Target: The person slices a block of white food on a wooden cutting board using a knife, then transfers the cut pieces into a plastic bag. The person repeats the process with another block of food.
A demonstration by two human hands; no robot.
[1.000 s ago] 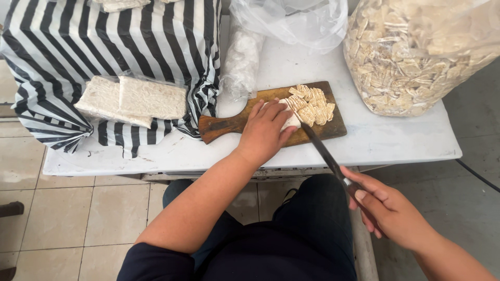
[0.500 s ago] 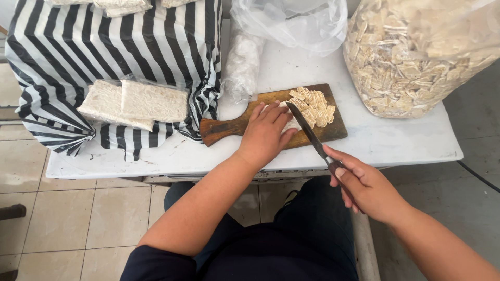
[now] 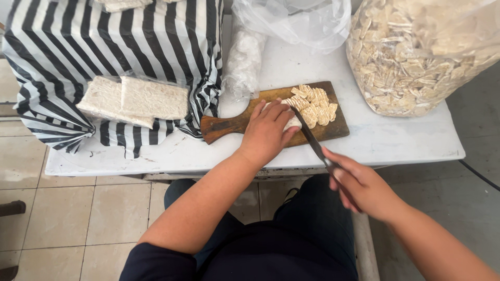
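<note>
1. Left hand (image 3: pixel 268 132): palm down on the wooden cutting board (image 3: pixel 250 122), fingers curled over a pale tempeh block (image 3: pixel 292 123) and pressing it to the wood. Only the block's right end shows past the fingertips.

2. Right hand (image 3: pixel 359 184): off the table's near edge, fingers clenched round the handle of a dark-bladed knife (image 3: pixel 308 136). The handle is mostly hidden inside the fist.

3. Knife, long axis: runs diagonally from the right hand, low and right, up and left to the board. The tip lies at the exposed right end of the tempeh block, just beside the left fingertips.

4. Key relation: the block lies under the left fingers, with its free end toward the right; the blade crosses that free end, between the fingertips and the cut pieces. The left hand is the nearer one to the block; the right reaches it only through the blade.

5. Sliced tempeh pieces (image 3: pixel 315 104): a loose pile on the right half of the board, touching or just beside the blade's far side.

6. Cutting board: handle toward the left, long axis left to right, on a white table (image 3: pixel 375 143).

7. Surroundings: black-and-white striped bag (image 3: pixel 130 41) at left, bearing wrapped tempeh slabs (image 3: pixel 138 99); a large clear bag of pale chips (image 3: pixel 416 57) at right; crumpled clear plastic (image 3: pixel 291 21) behind the board.
</note>
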